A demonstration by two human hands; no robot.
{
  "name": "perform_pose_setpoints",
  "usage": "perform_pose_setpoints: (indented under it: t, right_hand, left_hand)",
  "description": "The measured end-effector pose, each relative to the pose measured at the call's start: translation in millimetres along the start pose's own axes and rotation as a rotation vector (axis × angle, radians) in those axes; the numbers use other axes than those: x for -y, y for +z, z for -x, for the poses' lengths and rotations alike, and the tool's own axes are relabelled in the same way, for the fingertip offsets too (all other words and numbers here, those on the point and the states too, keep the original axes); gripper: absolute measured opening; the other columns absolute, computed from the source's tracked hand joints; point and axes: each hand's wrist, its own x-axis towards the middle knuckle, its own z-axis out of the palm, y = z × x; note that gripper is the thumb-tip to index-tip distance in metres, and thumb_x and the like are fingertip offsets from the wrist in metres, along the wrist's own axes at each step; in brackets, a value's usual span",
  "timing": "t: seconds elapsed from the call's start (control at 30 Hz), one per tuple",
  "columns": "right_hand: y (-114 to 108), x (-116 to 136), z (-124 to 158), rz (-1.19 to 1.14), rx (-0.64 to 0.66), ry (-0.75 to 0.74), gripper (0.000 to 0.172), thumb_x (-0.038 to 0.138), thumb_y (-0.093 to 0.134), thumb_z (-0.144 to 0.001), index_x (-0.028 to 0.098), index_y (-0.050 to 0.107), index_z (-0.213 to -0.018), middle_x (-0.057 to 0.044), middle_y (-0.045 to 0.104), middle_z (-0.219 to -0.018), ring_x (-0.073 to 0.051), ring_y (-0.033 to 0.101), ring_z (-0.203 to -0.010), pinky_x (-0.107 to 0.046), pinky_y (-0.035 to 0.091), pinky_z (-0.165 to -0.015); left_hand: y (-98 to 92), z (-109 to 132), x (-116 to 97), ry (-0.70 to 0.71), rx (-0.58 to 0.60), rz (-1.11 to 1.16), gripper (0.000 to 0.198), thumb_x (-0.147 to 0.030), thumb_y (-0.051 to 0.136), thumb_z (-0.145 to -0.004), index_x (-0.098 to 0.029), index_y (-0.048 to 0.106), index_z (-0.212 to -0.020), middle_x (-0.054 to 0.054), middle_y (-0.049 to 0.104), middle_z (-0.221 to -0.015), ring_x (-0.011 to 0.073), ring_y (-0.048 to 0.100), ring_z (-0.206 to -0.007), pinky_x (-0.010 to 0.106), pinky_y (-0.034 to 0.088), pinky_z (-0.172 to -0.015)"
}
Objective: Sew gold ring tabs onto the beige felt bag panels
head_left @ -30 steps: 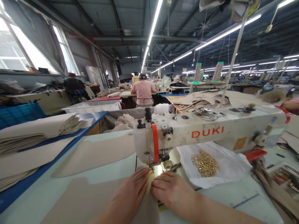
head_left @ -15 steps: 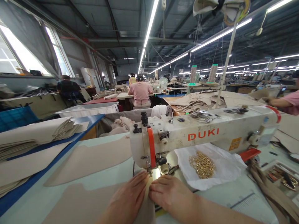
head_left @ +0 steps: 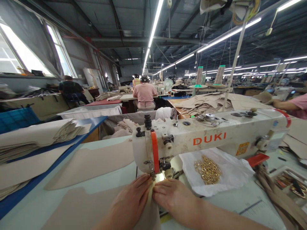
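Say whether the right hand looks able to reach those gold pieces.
Probably yes: the gold pieces lie uncovered on the white sheet near the right hand; nothing visibly blocks the way, though it would have to leave the beige fabric.

Co-worker's forearm (head_left: 283, 104) further into view beyond the sewing machine (head_left: 211, 135), camera turned slightly right

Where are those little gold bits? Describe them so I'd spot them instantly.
Find the big white sewing machine marked DUKI in orange-red. Below its arm, beyond the right hand, lies a crumpled white sheet with gold pieces heaped on it. Unlike the tray of mixed items farther right, this heap is all gold-coloured.
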Motion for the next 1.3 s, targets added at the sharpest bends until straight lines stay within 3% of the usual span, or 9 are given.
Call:
perform_pose_setpoints:
  t: [0.2,0.53,0.83,1.03,1.17,1.3]
  right_hand:
    - [1.3,-0.3,0.1,-0.012,0.015,0.0,0.005,0.019,0.058,-0.091,0.014,0.057,-0.091,-0.003,0.064,-0.094,-0.017,0.056,-0.093,-0.029,0.042,-0.086]
    - [-2.6,-1.3,-0.7,-0.034,0.031,0.015,0.005,0.017,0.058,-0.09,0.013,0.058,-0.093,-0.004,0.064,-0.097,-0.017,0.056,-0.097,-0.027,0.042,-0.09]
    - [5.0,18.8,4.1,-0.013,0.02,-0.075,0.007,0.017,0.064,-0.086,0.014,0.06,-0.091,-0.003,0.066,-0.094,-0.017,0.059,-0.092,-0.028,0.046,-0.088]
    - [-2.3,21.3,1.4,-0.014,0.036,-0.021,0.012,0.015,0.064,-0.085,0.015,0.063,-0.097,-0.004,0.069,-0.099,-0.017,0.061,-0.097,-0.026,0.046,-0.092]
    - [4.2,27.6,3.9,-0.004,-0.047,-0.037,0.007,0.017,0.06,-0.088,0.016,0.062,-0.095,-0.004,0.07,-0.094,-0.017,0.063,-0.09,-0.027,0.049,-0.086]
    - [14.9,44.3,8.6,0.039,-0.146,-0.15,0.008,0.021,0.053,-0.092,0.016,0.06,-0.09,-0.004,0.07,-0.089,-0.016,0.064,-0.082,-0.026,0.051,-0.076]
  left_hand:
    - [-6.3,-2.9,-4.3,-0.038,0.061,0.005,0.035,-0.022,0.042,-0.089,-0.016,0.065,-0.114,0.009,0.066,-0.12,0.0216,0.062,-0.11,0.035,0.05,-0.096]
    - [-7.4,-4.1,-7.7,-0.067,0.051,0.061,0.032,-0.02,0.043,-0.09,-0.019,0.065,-0.114,0.007,0.066,-0.121,0.0206,0.061,-0.112,0.035,0.049,-0.099]
    - [-18.4,31.4,-23.6,-0.07,0.102,0.04,0.039,-0.018,0.045,-0.089,-0.018,0.055,-0.127,0.007,0.057,-0.133,0.018,0.053,-0.121,0.034,0.045,-0.103]
    - [-25.7,32.5,-30.6,-0.087,0.108,0.05,0.041,-0.018,0.045,-0.089,-0.018,0.052,-0.129,0.007,0.054,-0.136,0.0189,0.05,-0.124,0.037,0.043,-0.104]
    - [-35.8,36.8,-34.4,-0.058,0.108,0.081,0.041,-0.017,0.046,-0.089,-0.019,0.052,-0.13,0.006,0.056,-0.135,0.019,0.051,-0.123,0.037,0.043,-0.104]
    - [-42.6,60.8,-31.0,-0.039,0.059,0.091,0.045,-0.017,0.048,-0.088,-0.025,0.049,-0.132,0.003,0.051,-0.139,0.0195,0.05,-0.124,0.036,0.043,-0.104]
